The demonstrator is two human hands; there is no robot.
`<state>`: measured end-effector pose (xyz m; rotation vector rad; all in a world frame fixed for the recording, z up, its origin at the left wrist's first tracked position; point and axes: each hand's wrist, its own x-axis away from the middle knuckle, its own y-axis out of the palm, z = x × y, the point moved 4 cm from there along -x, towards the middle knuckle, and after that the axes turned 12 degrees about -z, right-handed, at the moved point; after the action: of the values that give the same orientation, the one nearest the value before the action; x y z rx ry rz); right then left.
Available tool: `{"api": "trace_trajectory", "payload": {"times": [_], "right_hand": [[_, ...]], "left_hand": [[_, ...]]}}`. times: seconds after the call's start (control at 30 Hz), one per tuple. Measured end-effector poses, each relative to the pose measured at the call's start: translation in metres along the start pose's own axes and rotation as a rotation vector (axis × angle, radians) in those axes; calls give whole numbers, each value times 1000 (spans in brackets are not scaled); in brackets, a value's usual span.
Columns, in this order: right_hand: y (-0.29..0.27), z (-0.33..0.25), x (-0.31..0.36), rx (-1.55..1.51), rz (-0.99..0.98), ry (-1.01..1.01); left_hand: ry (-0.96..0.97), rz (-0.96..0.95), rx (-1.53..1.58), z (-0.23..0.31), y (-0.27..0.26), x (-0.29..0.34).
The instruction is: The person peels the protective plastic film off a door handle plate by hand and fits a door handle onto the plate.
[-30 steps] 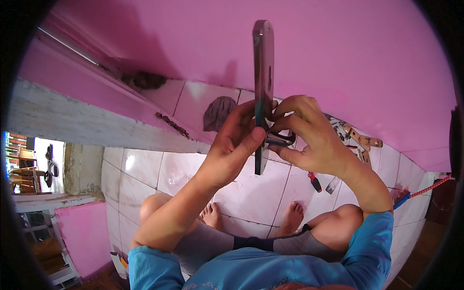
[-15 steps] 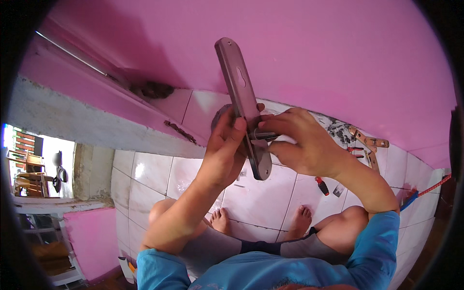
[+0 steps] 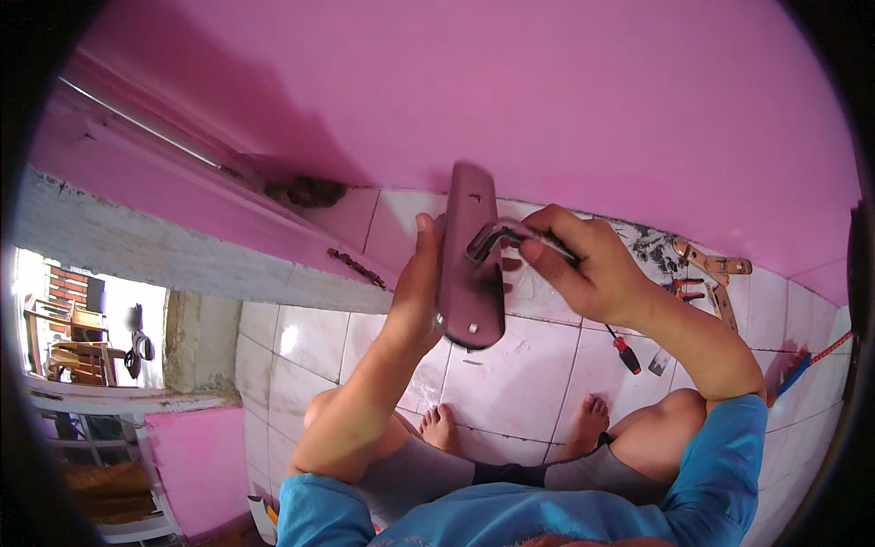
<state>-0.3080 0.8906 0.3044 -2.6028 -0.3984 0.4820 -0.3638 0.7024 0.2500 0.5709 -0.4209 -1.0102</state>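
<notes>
A long metal door handle plate (image 3: 463, 219) is held up in front of me, its rounded face with slots turned toward me. My left hand (image 3: 416, 296) is closed around the plate's left edge, with the thumb pointing up and the other fingers mostly hidden behind. A bent lever handle (image 3: 499, 228) sticks out from the middle of the plate toward the right. The fingers and thumb of my right hand (image 3: 592, 269) are wrapped round the lever's free end.
On the tiled floor (image 3: 510, 374) at the right lie a red-and-black screwdriver (image 3: 626, 354), red-handled pliers (image 3: 688, 290) and a brown angled piece (image 3: 715, 264). Dark scraps (image 3: 643, 246) lie along the pink wall (image 3: 592, 118). A door edge (image 3: 228, 242) runs along the left.
The plate has come down and turned to show its face more fully. My right hand has gone from beside the lever's base to gripping its end. The view has shifted slightly.
</notes>
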Motion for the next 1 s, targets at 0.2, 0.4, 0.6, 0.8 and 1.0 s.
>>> {"api": "trace_trajectory", "payload": {"times": [0.2, 0.4, 0.6, 0.8, 1.0], "right_hand": [[-9, 6, 1, -881, -60, 361], [0, -2, 3, -1214, -78, 562], [7, 8, 9, -1154, -3, 501], [37, 28, 14, -1072, 158, 317], [54, 34, 18, -968, 322, 418]], "left_hand": [[295, 339, -1345, 6, 8, 5], [187, 588, -1213, 13, 10, 5], [202, 575, -1352, 11, 26, 10], [189, 572, -1087, -4, 42, 5], [151, 583, -999, -11, 50, 8]]}}
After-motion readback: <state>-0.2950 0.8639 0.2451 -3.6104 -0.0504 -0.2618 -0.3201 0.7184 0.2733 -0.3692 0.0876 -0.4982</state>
